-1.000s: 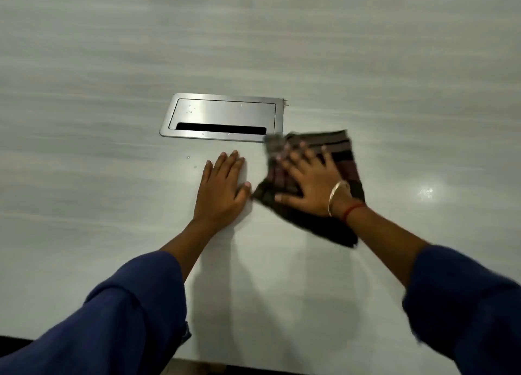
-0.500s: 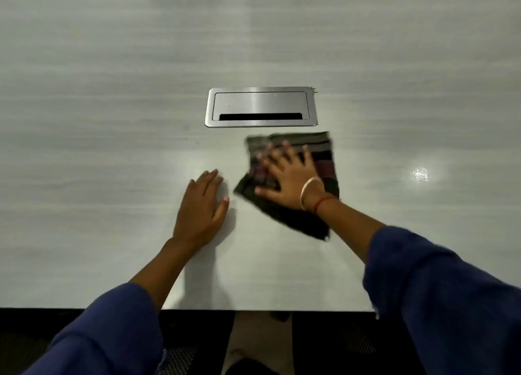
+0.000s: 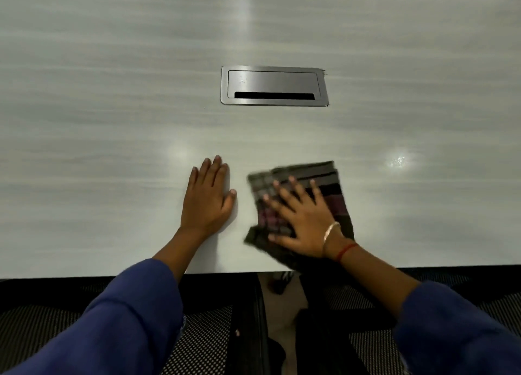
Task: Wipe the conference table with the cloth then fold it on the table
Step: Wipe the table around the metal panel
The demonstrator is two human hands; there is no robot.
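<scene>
My right hand (image 3: 303, 219) flat, fingers spread, pressing cloth (image 3: 329, 188) near worktop (image 3: 112, 120) edge; my left hand (image 3: 207, 198) flat, holding nothing.

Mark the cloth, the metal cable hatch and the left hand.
cloth (image 3: 324, 177), head view, striped far corner.
metal cable hatch (image 3: 273, 82), head view, middle of its lid.
left hand (image 3: 207, 201), head view, back of the hand.

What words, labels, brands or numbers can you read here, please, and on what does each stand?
No text can be read.
Cable box: faint marks near its top-left corner, too small to read.
Cloth: stripes only, no lettering.
Table: no writing shows.
</scene>
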